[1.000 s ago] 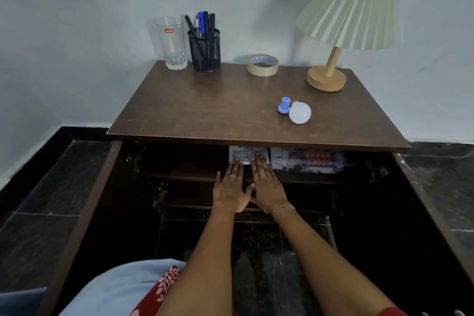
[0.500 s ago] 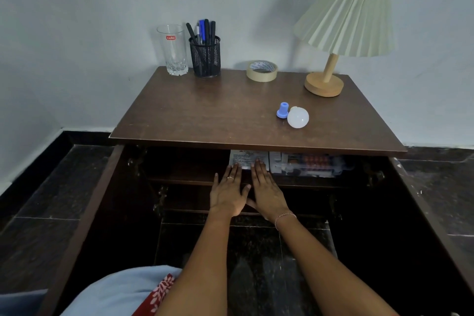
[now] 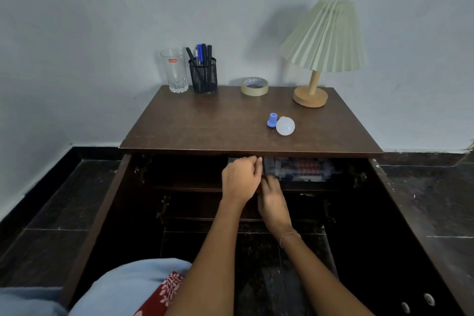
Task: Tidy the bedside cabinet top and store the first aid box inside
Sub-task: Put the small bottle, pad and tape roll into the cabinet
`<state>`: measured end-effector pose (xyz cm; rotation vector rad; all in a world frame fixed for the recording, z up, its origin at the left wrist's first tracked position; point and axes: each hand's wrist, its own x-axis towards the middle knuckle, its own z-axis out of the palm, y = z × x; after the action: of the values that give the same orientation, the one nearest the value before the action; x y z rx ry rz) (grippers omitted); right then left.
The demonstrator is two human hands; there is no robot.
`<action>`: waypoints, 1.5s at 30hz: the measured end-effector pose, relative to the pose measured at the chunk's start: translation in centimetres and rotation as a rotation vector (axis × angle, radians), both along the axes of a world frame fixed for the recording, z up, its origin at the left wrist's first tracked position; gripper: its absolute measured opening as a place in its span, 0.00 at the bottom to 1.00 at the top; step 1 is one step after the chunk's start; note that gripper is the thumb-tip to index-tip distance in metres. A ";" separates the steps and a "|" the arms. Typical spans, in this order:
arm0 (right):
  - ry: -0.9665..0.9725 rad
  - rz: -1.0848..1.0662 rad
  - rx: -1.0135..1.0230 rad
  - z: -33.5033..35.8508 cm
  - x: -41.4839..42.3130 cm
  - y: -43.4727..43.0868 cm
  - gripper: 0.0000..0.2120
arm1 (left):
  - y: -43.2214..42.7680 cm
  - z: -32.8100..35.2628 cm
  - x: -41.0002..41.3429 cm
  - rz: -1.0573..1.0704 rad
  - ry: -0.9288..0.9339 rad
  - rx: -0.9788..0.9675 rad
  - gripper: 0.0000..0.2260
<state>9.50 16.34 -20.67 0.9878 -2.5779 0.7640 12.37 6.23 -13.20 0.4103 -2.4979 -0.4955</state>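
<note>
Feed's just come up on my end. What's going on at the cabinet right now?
A person reaches both hands in under the cabinet top, doors open. The left hand, fingers curled, and the right hand are at the left end of the clear first aid box, which sits on the upper shelf. Whether either hand actually grips it is hidden. On top stand a glass, pen holder, tape roll, lamp, bulb and blue cap.
</note>
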 end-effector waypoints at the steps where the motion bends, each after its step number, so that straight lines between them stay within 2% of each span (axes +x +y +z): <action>1: 0.003 -0.024 -0.067 0.7 0.0 -0.1 0.14 | 0.3 0.8 -0.2 0.002 0.032 0.016 0.17; 3: 0.008 -0.066 -0.201 2.4 0.0 0.2 0.09 | 1.1 2.5 -0.6 0.012 0.106 0.063 0.17; 6: 0.024 -0.102 -0.408 5.3 -0.5 0.9 0.09 | 2.3 4.8 -1.5 0.028 0.234 0.200 0.15; 10: 0.052 -0.170 -0.626 9.2 -2.4 1.5 0.12 | 3.3 6.8 -3.2 -0.030 0.333 0.563 0.07; 14: -0.049 -0.241 -0.652 11.5 -4.7 1.9 0.17 | 4.0 7.1 -4.6 -0.052 0.343 0.908 0.10; 17: -0.153 -0.224 -0.623 12.2 -5.7 1.9 0.21 | 4.4 6.8 -5.2 -0.049 0.304 1.040 0.12; 21: -0.225 -0.223 -0.582 12.7 -6.4 1.8 0.23 | 4.4 6.5 -6.0 -0.021 0.273 1.088 0.14; 28: -0.293 -0.238 -0.502 12.5 -7.2 2.1 0.21 | 4.7 6.1 -7.0 0.001 0.226 0.984 0.14; 34: -0.337 -0.285 -0.596 12.4 -7.3 2.0 0.18 | 4.8 6.0 -7.1 -0.019 0.188 0.919 0.13; 41: -0.327 -0.276 -0.724 12.5 -5.8 2.1 0.16 | 3.7 5.5 -5.9 -0.106 0.236 1.043 0.11; 45: -0.303 -0.244 -0.801 12.7 -4.6 2.0 0.15 | 2.7 6.0 -4.8 -0.168 0.278 1.035 0.11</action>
<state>4.92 18.30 -7.92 0.3168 -2.1819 1.7659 7.56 8.90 -7.24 0.4550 -1.8363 -1.7745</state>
